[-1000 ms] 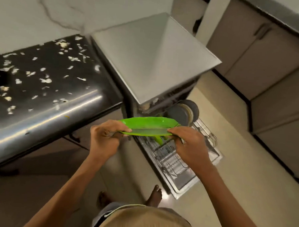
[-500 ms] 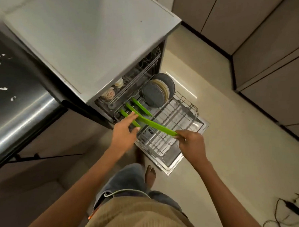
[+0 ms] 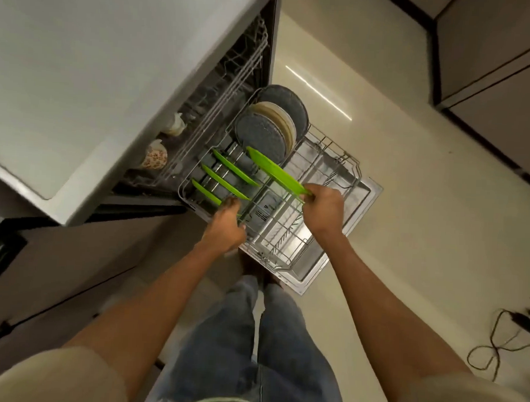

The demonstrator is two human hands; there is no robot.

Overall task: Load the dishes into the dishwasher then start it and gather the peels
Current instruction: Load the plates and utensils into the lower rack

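The dishwasher (image 3: 117,82) is being shown open, its lower rack (image 3: 328,185) pulled out. A green plate (image 3: 274,171) is being pinched at its edge by the right hand (image 3: 325,208) over the rack. Another green plate's edge is being gripped by the left hand (image 3: 226,226).

Green plate (image 3: 277,174) carried from above the lower rack (image 3: 334,176) down into it beside the grey plates (image 3: 260,136); right hand (image 3: 324,209) kept pinching its edge; left hand (image 3: 226,223) released, dropped to rack rim.
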